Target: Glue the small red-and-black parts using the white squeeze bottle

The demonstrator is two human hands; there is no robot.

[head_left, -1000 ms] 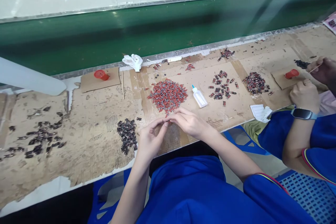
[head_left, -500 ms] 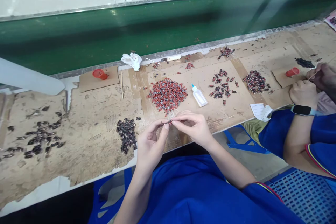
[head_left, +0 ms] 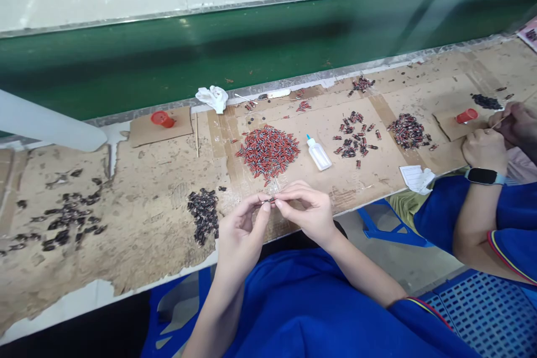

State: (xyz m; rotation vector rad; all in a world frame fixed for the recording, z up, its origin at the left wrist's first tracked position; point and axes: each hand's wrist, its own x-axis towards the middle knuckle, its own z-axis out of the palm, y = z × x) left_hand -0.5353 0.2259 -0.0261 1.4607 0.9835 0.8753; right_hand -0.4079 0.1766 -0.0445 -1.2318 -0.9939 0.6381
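Observation:
Both hands meet over the near edge of the cardboard-covered bench. My left hand [head_left: 243, 229] pinches a small dark part [head_left: 268, 200] between thumb and forefinger. From the other side my right hand [head_left: 306, 207] closes its thumb and fingertips on the same spot; the part's exact kind is too small to tell. Just beyond the fingertips lies a pile of small red-and-silver parts [head_left: 268, 151]. A heap of small black parts [head_left: 202, 215] sits left of my left hand. To the right of the red pile lies a clear squeeze bottle [head_left: 319, 154] with a blue tip.
Red-and-black assembled pieces [head_left: 356, 134] are scattered right of the bottle. A red cup [head_left: 163, 118] rests on a cardboard piece, beside a thin stick [head_left: 197, 135] and a crumpled tissue [head_left: 212, 99]. More black parts [head_left: 69, 218] lie far left. At right are a co-worker's hands [head_left: 486, 151].
My hands stay together at nearly the same place, and the fingertips have shifted slightly around the small part. The view has moved a little.

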